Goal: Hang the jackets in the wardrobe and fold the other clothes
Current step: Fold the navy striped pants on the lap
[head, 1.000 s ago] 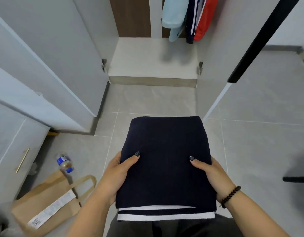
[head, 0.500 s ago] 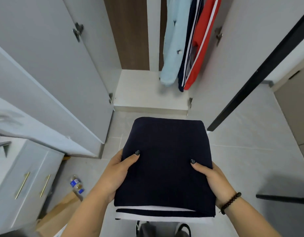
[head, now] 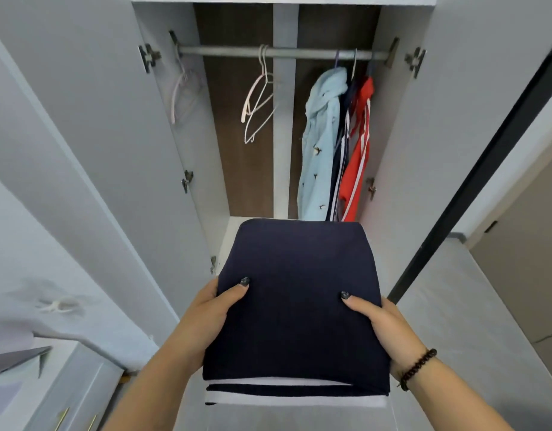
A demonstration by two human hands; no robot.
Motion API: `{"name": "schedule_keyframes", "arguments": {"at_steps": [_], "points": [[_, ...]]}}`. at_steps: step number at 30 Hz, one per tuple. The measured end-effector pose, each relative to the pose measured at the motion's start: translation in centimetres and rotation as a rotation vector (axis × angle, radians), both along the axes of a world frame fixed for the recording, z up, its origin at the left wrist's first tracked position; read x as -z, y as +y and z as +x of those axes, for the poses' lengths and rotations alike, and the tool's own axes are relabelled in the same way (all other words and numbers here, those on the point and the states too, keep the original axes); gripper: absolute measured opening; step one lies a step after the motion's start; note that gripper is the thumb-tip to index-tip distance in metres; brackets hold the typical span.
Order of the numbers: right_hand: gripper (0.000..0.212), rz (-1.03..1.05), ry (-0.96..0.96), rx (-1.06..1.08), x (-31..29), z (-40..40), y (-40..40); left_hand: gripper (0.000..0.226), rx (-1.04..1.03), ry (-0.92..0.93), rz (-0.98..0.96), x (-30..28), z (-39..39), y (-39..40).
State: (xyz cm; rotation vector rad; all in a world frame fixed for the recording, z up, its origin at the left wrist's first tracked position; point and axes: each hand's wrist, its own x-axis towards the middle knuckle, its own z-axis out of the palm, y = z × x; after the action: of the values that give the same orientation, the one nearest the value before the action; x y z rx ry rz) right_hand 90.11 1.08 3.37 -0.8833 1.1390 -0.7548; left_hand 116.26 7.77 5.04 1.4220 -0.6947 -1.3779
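A folded navy garment (head: pixel 296 306) with white stripes at its near edge lies flat between my hands in front of the open wardrobe. My left hand (head: pixel 209 315) grips its left side, thumb on top. My right hand (head: pixel 383 328) grips the right side the same way; a bead bracelet is on that wrist. Inside the wardrobe a light blue jacket (head: pixel 319 144), a navy jacket (head: pixel 343 150) and a red jacket (head: pixel 358 144) hang at the right end of the metal rail (head: pixel 231 51).
Empty hangers (head: pixel 257 101) hang near the rail's middle, and another hanger (head: pixel 179 91) at its left end. Both wardrobe doors (head: pixel 91 135) stand open at either side. A white drawer unit (head: pixel 50 393) with gold handles is at lower left. A black door frame (head: pixel 473 181) runs at right.
The view has tilted up from the floor to the wardrobe's rail and hangers. Both hands still hold the folded garment, which now sits closer to the wardrobe opening.
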Motion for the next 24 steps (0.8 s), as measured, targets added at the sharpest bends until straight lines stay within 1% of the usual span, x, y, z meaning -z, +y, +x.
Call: {"name": "schedule_keyframes", "arguments": {"at_steps": [6, 12, 16, 20, 22, 24], "points": [[0.053, -0.126, -0.036, -0.024, -6.0, 1.9, -1.3, 0.023, 0.000, -0.049, -0.120, -6.0, 1.6, -1.0], [0.034, -0.215, -0.087, -0.009, -10.0, 2.9, -4.1, 0.029, -0.034, -0.053, -0.200, -10.0, 2.4, -3.7], [0.036, -0.254, -0.115, 0.001, -11.6, 3.4, -7.8, 0.026, -0.051, -0.058, -0.254, -11.8, 2.7, -7.1], [0.039, -0.295, -0.150, -0.008, -13.3, 3.9, -13.1, 0.023, -0.064, -0.066, -0.305, -13.7, 3.0, -12.0], [0.044, -0.323, -0.170, -0.006, -14.7, 4.2, -16.2, 0.023, -0.062, -0.072, -0.331, -15.3, 3.1, -14.6], [0.043, -0.352, -0.189, -0.003, -16.4, 4.6, -19.3, 0.024, -0.053, -0.086, -0.370, -17.2, 3.4, -17.5]]}}
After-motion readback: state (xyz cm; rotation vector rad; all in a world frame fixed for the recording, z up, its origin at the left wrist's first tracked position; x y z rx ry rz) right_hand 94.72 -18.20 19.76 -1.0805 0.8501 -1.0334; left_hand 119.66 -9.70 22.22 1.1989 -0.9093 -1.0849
